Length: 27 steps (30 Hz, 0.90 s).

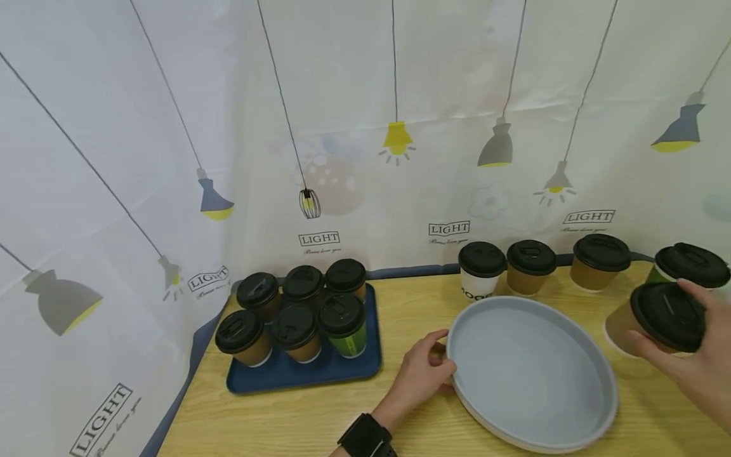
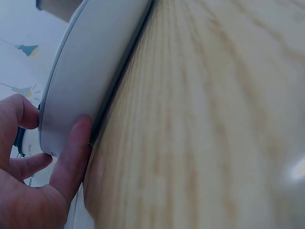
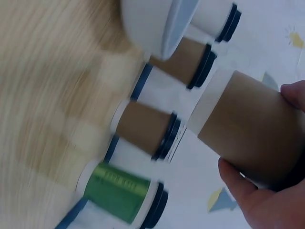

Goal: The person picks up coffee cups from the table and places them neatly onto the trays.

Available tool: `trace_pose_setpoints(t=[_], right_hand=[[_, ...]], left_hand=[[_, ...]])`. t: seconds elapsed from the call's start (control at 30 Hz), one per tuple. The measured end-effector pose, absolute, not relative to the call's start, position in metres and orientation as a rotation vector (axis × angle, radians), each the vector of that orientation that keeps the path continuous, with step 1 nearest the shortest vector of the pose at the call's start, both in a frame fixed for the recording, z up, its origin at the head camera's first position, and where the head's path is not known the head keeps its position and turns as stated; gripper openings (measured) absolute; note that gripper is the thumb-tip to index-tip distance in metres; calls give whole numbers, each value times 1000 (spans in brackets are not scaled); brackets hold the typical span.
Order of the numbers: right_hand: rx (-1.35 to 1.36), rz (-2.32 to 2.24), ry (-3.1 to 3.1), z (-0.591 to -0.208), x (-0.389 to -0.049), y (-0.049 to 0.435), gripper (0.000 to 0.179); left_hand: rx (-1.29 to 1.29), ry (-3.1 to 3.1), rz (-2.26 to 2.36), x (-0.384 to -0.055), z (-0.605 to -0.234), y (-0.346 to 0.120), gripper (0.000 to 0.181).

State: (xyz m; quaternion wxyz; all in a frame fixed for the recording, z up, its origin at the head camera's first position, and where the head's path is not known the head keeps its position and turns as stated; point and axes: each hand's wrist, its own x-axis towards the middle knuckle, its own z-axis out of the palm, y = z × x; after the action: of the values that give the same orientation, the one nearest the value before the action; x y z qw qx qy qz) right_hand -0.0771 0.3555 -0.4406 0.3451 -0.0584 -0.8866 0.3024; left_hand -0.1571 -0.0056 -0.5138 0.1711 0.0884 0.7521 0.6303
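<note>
My right hand (image 1: pixel 705 355) grips a brown paper coffee cup (image 1: pixel 619 324) with a black lid, tilted and held to the right of a round grey tray (image 1: pixel 531 368). In the right wrist view the fingers and thumb lie around the brown cup (image 3: pixel 257 129), its white base clear of the table. My left hand (image 1: pixel 421 371) holds the tray's left edge. Seen from the left wrist, one finger of that hand (image 2: pixel 33 195) presses the outer wall of the tray (image 2: pixel 86 76) while another touches its rim.
Behind the tray stand a white lidded cup (image 1: pixel 480 273), two brown cups (image 1: pixel 530 270) and a green cup (image 1: pixel 688 263). On the left, a blue rectangular tray (image 1: pixel 297 379) bears several brown cups and a green one (image 1: pixel 348 339). A lamp-printed cloth (image 1: pixel 365 178) hangs behind the wooden table (image 1: pixel 274 419).
</note>
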Motion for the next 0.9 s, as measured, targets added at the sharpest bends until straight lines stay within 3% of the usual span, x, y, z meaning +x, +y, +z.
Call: trace_pose_setpoints(t=[0.53, 0.9], right_hand=[[355, 944, -2594, -439, -136, 278, 118], [472, 858, -2762, -437, -146, 244, 102]], left_hand=[[253, 2120, 1814, -157, -516, -5, 60], [258, 2142, 1783, -156, -513, -6, 62]])
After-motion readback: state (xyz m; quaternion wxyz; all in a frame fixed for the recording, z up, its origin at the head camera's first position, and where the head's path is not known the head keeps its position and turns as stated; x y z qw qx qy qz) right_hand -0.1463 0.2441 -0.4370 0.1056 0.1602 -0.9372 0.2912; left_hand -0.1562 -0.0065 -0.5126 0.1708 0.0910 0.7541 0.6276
